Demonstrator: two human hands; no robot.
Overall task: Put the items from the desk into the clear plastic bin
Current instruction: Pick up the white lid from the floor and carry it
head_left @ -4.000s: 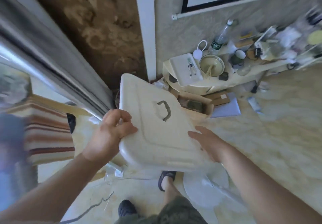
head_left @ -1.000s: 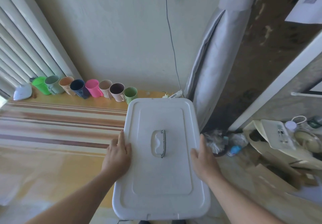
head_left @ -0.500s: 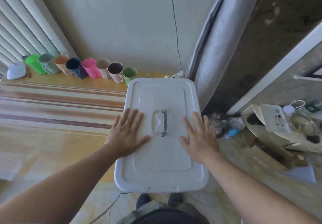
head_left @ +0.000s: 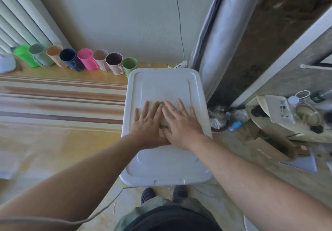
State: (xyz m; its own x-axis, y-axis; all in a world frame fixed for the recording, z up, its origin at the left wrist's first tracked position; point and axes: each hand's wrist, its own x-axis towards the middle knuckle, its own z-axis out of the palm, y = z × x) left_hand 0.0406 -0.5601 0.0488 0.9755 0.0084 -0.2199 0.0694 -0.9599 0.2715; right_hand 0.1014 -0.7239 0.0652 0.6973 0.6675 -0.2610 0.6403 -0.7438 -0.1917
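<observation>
While my two flat hands, left hand (head_left: 146, 125) and right hand (head_left: 181, 124), fingers spread, covered its handle, the white lid (head_left: 166, 85) sat on the counter (head_left: 59, 141); eight cups (head_left: 114, 62) stood behind.

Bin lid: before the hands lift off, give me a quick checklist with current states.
1. Lid lies flat and square on the bin: ok.
2. Left hand and right hand flat on the lid centre, over the handle: ok.
3. Lid latched all round: cannot tell.
4. Bin contents: cannot tell, the lid hides them.
5. Desk cleared of items: not ok, row of cups stands along the wall.
6. Cord clear of the lid: ok.
</observation>
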